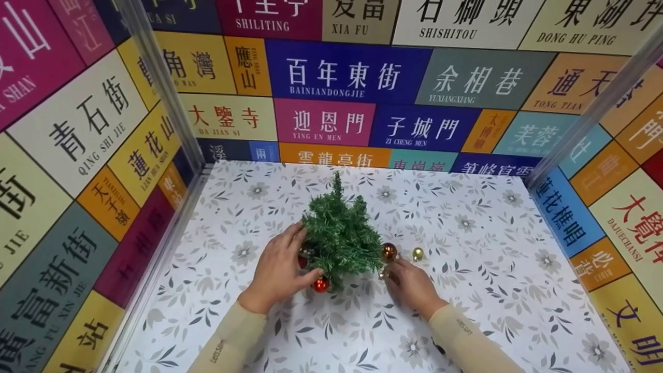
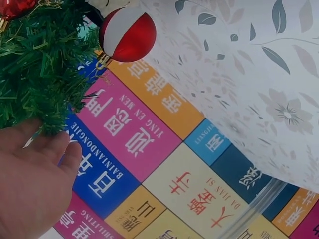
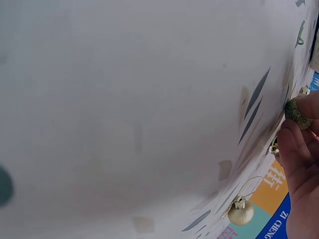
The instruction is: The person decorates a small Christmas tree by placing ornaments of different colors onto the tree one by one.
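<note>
A small green artificial Christmas tree (image 1: 342, 233) stands upright on the table. My left hand (image 1: 279, 267) rests against its left side, thumb spread and fingers reaching to the branches. In the left wrist view those fingers touch a branch tip. A shiny red bauble (image 1: 321, 284) hangs low by the thumb; a red-and-white bauble (image 2: 127, 35) also hangs on the tree. To the right of the tree, my right hand (image 1: 413, 287) pinches a glittery gold bauble (image 3: 297, 114) between thumb and fingers, just above or on the table; which one I cannot tell.
A copper-brown bauble (image 1: 389, 251) lies beside the tree's right side, close to my right fingers. Farther right is a smaller gold bauble (image 1: 418, 253). The table (image 1: 248, 342) has a floral cover. Sign-printed panels (image 1: 342, 72) enclose it at the back and sides.
</note>
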The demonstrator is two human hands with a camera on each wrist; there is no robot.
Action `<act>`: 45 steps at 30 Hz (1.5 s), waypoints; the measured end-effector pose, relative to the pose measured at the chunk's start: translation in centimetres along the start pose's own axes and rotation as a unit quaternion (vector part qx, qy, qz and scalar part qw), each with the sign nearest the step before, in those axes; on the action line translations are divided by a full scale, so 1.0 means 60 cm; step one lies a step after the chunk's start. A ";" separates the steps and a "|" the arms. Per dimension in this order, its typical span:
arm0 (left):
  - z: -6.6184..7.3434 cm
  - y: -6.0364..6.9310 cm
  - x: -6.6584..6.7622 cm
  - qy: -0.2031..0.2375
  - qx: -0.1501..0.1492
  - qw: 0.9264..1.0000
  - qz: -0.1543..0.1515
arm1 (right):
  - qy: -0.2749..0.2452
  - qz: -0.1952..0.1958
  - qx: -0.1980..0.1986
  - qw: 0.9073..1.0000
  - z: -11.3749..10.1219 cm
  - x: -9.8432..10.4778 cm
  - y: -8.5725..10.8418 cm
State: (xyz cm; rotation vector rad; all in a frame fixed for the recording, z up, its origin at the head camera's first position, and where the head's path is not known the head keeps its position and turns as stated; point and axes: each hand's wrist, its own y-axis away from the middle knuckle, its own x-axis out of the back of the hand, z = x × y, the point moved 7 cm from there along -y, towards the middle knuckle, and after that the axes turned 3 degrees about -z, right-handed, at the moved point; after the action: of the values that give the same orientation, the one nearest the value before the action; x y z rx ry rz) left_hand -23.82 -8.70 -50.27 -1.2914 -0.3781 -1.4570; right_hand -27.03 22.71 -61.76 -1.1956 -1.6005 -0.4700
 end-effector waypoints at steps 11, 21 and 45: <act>0.002 0.000 0.001 -0.004 0.005 1.000 -0.016 | 0.004 -0.007 -0.003 1.000 0.000 0.000 -0.001; 0.010 0.002 -0.001 -0.009 0.009 1.000 -0.022 | -0.021 0.013 -0.013 1.000 -0.004 0.014 0.012; 0.029 0.004 0.009 -0.030 -0.013 0.999 0.037 | -0.083 0.149 0.101 0.980 -0.082 0.149 0.067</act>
State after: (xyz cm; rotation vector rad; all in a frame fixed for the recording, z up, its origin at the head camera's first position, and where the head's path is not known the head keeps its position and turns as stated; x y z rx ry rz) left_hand -22.64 -7.70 -49.31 -1.3582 -0.3483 -1.3670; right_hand -20.80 24.69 -52.97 -1.3165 -1.5316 -0.0153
